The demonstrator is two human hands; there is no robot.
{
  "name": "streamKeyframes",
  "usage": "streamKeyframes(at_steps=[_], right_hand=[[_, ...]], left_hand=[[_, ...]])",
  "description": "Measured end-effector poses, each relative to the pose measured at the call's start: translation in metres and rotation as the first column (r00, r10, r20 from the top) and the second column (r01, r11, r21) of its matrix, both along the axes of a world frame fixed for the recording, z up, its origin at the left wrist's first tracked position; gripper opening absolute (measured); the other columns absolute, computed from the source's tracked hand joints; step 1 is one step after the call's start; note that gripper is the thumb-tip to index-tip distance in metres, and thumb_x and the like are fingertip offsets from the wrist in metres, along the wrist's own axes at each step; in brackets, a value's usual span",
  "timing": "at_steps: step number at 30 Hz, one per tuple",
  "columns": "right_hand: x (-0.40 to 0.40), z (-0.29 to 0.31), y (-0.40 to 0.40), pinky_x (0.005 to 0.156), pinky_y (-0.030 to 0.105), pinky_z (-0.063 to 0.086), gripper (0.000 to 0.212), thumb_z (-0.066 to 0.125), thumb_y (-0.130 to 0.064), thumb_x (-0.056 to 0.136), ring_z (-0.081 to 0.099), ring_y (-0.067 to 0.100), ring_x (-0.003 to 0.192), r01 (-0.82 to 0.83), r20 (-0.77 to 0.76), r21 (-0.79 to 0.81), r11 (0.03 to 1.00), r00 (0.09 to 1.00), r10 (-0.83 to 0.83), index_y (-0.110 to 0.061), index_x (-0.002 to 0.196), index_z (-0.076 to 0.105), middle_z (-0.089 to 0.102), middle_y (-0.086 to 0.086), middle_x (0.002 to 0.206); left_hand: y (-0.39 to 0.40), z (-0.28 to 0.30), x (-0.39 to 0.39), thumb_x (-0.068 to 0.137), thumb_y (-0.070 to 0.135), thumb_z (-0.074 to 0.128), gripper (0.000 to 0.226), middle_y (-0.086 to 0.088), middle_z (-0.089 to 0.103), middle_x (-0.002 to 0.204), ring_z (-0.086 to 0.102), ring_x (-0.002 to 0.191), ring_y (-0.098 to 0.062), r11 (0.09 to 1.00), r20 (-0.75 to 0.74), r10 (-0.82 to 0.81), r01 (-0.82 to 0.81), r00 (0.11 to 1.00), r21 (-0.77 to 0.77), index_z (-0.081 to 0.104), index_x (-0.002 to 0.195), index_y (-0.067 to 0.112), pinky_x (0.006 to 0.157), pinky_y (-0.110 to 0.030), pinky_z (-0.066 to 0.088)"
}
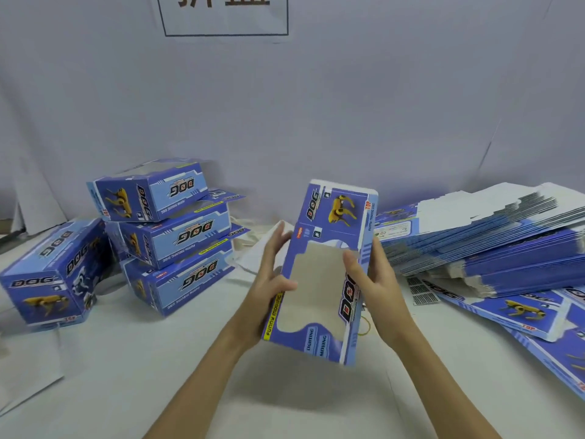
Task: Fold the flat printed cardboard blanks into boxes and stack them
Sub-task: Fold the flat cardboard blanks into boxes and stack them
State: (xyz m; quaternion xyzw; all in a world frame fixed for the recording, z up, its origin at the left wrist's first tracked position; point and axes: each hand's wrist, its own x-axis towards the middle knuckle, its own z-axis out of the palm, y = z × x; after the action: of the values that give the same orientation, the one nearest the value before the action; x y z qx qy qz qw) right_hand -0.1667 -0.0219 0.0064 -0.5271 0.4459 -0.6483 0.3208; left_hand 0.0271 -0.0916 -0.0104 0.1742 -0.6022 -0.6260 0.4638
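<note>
White cloth covers the table [126, 359] and hangs up behind it like a wall, with a paper sign [221, 14] high on that cloth. Both hands hold one blue box blank [323, 274] up over the middle of the table, and everything else sits around this blank. It has a yellow dog picture at its far end and a big cut-out window in the middle. The left hand [269, 280] is on the blank's left edge, with straight fingers along the side and the thumb on the front. The right hand [373, 280] grips the right edge, with the thumb bent over the front by the window. The blank looks partly opened, so I think it is just starting to turn into a box. Left of the blank stands a stack of three folded boxes [174, 236], a bit crooked. One more folded box [53, 274] sits further left, next to that stack. So four boxes look done. Right of the blank lies a thick pile of flat blanks [490, 242], and a few loose flat blanks [522, 308] are spread out near it. That is a lot left to fold. Just right of the blank, near its bottom end, a thin yellow rubber band [365, 327] lies on the cloth.
</note>
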Motion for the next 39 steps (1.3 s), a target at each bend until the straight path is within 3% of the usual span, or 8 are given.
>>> streamKeyframes(at_steps=[5, 14, 21, 25, 28, 32, 36, 39], right_hand=[[0.013, 0.001, 0.001, 0.084, 0.03, 0.064, 0.038, 0.068, -0.034, 0.099, 0.074, 0.017, 0.114, 0.042, 0.007, -0.093, 0.995, 0.999, -0.041, -0.031, 0.136, 0.06, 0.075, -0.006, 0.126], [0.015, 0.003, 0.0, 0.087, 0.036, 0.064, 0.043, 0.071, -0.038, 0.097, 0.069, 0.02, 0.122, 0.101, -0.07, -0.12, 0.988, 0.992, -0.11, -0.027, 0.137, 0.059, 0.071, -0.002, 0.131], [0.036, -0.011, 0.002, 0.109, 0.034, 0.049, 0.07, 0.073, -0.041, 0.098, 0.054, 0.02, 0.135, 0.253, -0.283, -0.285, 0.925, 0.899, -0.334, -0.036, 0.158, 0.038, 0.048, -0.011, 0.147], [0.049, -0.009, 0.003, 0.117, 0.04, 0.047, 0.102, 0.076, -0.068, 0.083, 0.049, 0.012, 0.144, 0.066, -0.231, -0.142, 0.988, 0.968, -0.098, -0.044, 0.164, 0.02, 0.045, -0.017, 0.158], [0.044, -0.004, 0.003, 0.108, 0.031, 0.054, 0.114, 0.091, -0.059, 0.073, 0.059, 0.008, 0.134, 0.089, -0.129, -0.103, 0.991, 0.986, -0.102, -0.051, 0.16, 0.017, 0.056, -0.026, 0.143], [0.034, -0.004, 0.002, 0.1, 0.035, 0.059, 0.092, 0.083, -0.038, 0.085, 0.065, 0.012, 0.127, 0.085, -0.103, -0.126, 0.988, 0.99, -0.098, -0.041, 0.158, 0.027, 0.063, -0.017, 0.136], [0.03, 0.0, 0.004, 0.098, 0.037, 0.059, 0.077, 0.066, -0.04, 0.092, 0.063, 0.028, 0.133, -0.107, 0.155, -0.124, 0.987, 0.98, 0.126, -0.031, 0.162, 0.034, 0.059, 0.001, 0.152], [0.031, 0.001, 0.004, 0.11, 0.053, 0.052, 0.076, 0.063, -0.044, 0.094, 0.053, 0.034, 0.144, -0.138, 0.2, -0.119, 0.983, 0.967, 0.16, -0.038, 0.163, 0.033, 0.049, 0.004, 0.161]], left_hand=[[0.007, 0.005, -0.003, 0.087, 0.054, 0.074, 0.068, 0.013, 0.046, 0.153, 0.065, 0.125, -0.026, 0.977, 0.148, 0.21, -0.201, 0.967, -0.072, 0.041, 0.147, 0.057, 0.093, -0.056, 0.06], [0.006, 0.018, 0.004, 0.083, 0.046, 0.078, 0.059, 0.005, 0.066, 0.134, 0.068, 0.119, -0.031, 0.967, 0.082, 0.225, -0.212, 0.971, -0.14, 0.047, 0.134, 0.046, 0.087, -0.055, 0.063], [0.006, 0.019, -0.003, 0.083, 0.041, 0.084, 0.059, 0.0, 0.032, 0.149, 0.038, 0.147, -0.018, 0.582, -0.043, 0.656, -0.541, 0.754, -0.607, 0.055, 0.134, 0.035, 0.109, -0.025, 0.045], [0.016, 0.017, -0.006, 0.103, 0.051, 0.054, 0.048, 0.008, 0.056, 0.14, 0.061, 0.125, -0.021, 0.666, -0.081, 0.545, -0.49, 0.834, -0.563, 0.047, 0.146, 0.031, 0.095, -0.033, 0.056], [0.016, 0.025, -0.005, 0.103, 0.044, 0.058, 0.046, 0.003, 0.065, 0.131, 0.069, 0.112, -0.029, 0.726, -0.133, 0.529, -0.528, 0.838, -0.441, 0.043, 0.145, 0.035, 0.083, -0.038, 0.063], [0.009, 0.026, -0.003, 0.089, 0.034, 0.08, 0.069, 0.01, 0.051, 0.14, 0.058, 0.126, -0.017, 0.678, -0.056, 0.634, -0.589, 0.771, -0.439, 0.042, 0.147, 0.034, 0.09, -0.022, 0.057], [-0.002, 0.027, 0.011, 0.08, 0.06, 0.078, 0.073, 0.037, 0.054, 0.134, 0.056, 0.128, 0.003, 0.873, 0.087, 0.451, -0.419, 0.888, -0.248, 0.042, 0.143, 0.056, 0.091, -0.021, 0.059], [-0.003, 0.026, 0.013, 0.08, 0.066, 0.079, 0.07, 0.014, 0.065, 0.136, 0.068, 0.122, -0.019, 0.964, 0.066, 0.246, -0.237, 0.967, -0.122, 0.05, 0.141, 0.048, 0.088, -0.041, 0.063]])
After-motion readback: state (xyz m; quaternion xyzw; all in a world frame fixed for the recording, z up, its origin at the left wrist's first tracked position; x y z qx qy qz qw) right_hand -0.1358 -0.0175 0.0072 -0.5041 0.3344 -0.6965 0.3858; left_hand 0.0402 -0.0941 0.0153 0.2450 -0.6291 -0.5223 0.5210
